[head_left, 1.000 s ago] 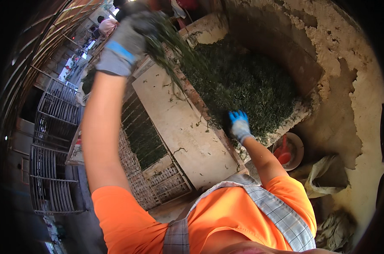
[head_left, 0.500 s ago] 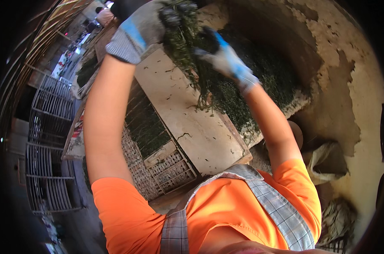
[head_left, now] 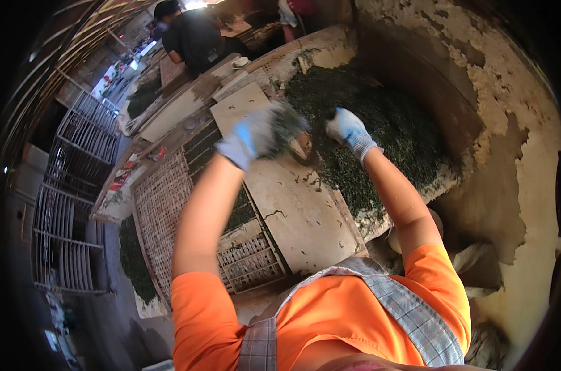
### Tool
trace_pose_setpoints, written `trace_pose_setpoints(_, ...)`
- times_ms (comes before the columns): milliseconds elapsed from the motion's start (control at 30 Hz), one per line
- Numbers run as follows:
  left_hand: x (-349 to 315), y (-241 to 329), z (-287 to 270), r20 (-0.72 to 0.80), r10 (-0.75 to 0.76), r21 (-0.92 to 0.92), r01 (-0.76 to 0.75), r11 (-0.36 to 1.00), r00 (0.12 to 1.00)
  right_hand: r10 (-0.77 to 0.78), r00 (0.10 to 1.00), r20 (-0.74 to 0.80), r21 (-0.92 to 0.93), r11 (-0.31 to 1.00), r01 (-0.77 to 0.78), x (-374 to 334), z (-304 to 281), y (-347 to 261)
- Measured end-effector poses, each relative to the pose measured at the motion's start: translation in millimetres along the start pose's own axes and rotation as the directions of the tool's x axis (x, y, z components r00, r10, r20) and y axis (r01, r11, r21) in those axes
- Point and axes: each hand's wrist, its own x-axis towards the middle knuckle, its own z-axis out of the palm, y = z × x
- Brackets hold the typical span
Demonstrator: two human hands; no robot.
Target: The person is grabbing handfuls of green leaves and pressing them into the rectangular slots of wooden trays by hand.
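- The left hand in a grey-and-blue knit glove point(head_left: 260, 133) is blurred, but its fingers look wrapped round a loose clump of limp, dark green strands point(head_left: 290, 122), which hangs off to their right.
- The right hand in a whitish-and-blue glove point(head_left: 348, 128) has its fingers curled; I can't tell whether they grasp anything.
- Behind and right of those right fingers spreads a broad, dark green, shredded heap point(head_left: 398, 117).
- I'd judge the strands soft, floppy and light by the handful, probably damp and slippery, and apt to shed; a whole-palm grip across the thick of the bunch should serve better than a pinch.
- Below the left fingers, toward the body, lies a pale, flat, smooth bench point(head_left: 299, 204), littered with dark scraps.
- Left of those fingers sits a coarse, pale brown lattice panel point(head_left: 162, 207); further left stands a grey barred rack point(head_left: 70, 154).
- Well beyond them, a person in a dark shirt point(head_left: 197, 40) bends over; far right of both hands, a tan wall point(head_left: 509, 117) is peeling.
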Motion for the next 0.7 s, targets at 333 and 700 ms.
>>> trace_pose_setpoints(333, 57, -77, 1, -0.43, -0.003, -0.64, -0.302, 0.707, 0.903, -0.413, 0.91, -0.036, 0.013, 0.911, 0.413, -67, 29, 104)
trace_pose_setpoints(700, -47, -164, 71, 0.051, 0.083, -0.441, -0.052, 0.896, 0.995, -0.651, 0.75, 0.119, 0.752, -0.434, -0.495, -150, 125, 69)
